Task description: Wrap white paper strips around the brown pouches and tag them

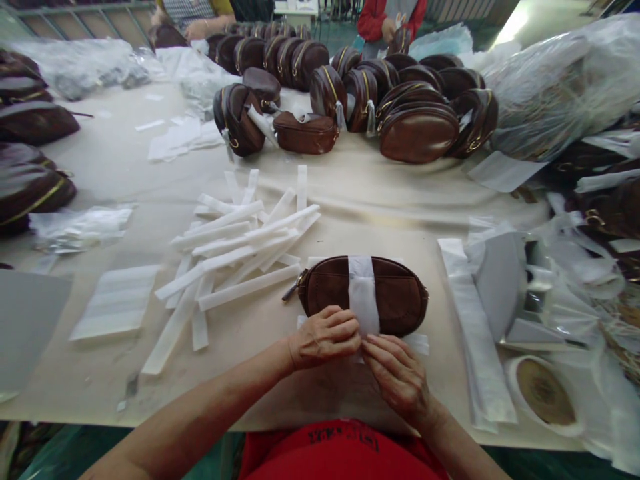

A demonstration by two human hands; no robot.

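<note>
In the head view, the table [370, 200] ends just in front of your red shirt [345, 453], so the near edge runs close under your forearms. Pale surface stretches from the brown bag [400, 297] away to the rows of finished-looking bags [420, 133] at the far side. A loose heap of white strips [245, 247] crowds your left, reaching just beside the bag's end; on your right lie long flat strips [475, 333], a grey holder [500, 287] and a roll [545, 393].

Your left hand [327, 337] is bent, fingers drawn together, pinching the near end of the white band [364, 300]. Your right hand [397, 373] meets it there, fingertips nipping the same end; both thumbs are mostly hidden.

The bag lies in front of your hands, its long sides running left to right. It is oval and dark, with the band crossing its middle and a zip pull [290, 293] sticking out at the left end.
</note>
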